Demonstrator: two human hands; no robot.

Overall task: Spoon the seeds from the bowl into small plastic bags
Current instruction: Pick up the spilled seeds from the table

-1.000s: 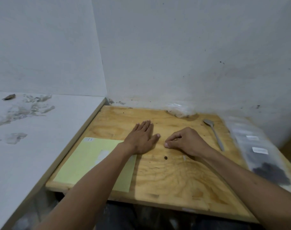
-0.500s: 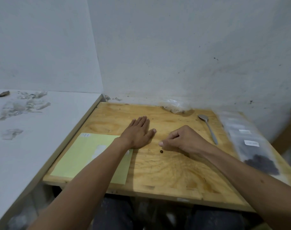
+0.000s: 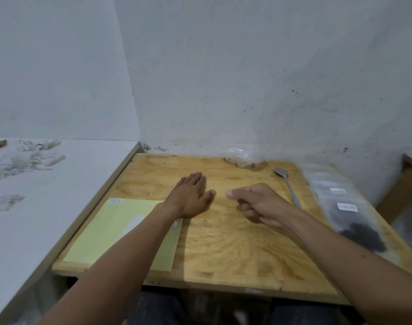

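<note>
Spoon (image 3: 286,185) – right of both hands.

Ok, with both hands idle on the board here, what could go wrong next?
1. The row of clear plastic bags holding dark seeds lies along the plywood board's right edge; a sweep of the right hand might push them off.
2. The metal spoon lies just beyond that hand and could get knocked.
3. No bowl is visible, so further spooning may stall.
</note>
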